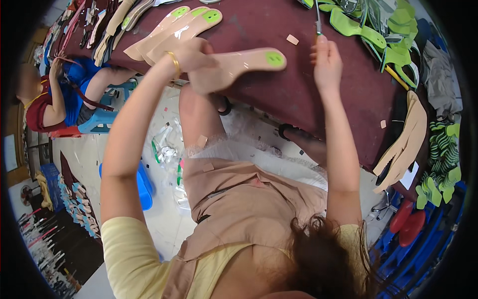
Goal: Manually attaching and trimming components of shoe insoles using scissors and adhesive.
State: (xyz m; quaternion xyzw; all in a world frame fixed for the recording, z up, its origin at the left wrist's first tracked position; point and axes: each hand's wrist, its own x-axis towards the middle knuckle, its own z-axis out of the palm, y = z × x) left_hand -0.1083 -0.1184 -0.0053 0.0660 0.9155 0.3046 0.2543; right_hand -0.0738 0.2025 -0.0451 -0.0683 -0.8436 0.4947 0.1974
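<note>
My left hand [195,56], with a gold bangle at its wrist, grips a beige shoe insole [234,69] by its broad end. The insole's narrow heel end carries a green patch and points right over the table edge. Just beyond that hand, several like insoles [185,31] lie fanned out on the table. Raised over the table at the right, my right hand [327,62] is closed round a slim tool [318,22] with a metal shaft pointing away from me. The tool's exact kind cannot be made out.
The dark red table [279,104] curves around me. Green insoles [393,40] are heaped at its far right, beige strips [404,144] at its right edge. A person [55,99] sits at the left on a blue stool [99,119]. A blue basin [144,187] stands on the littered floor.
</note>
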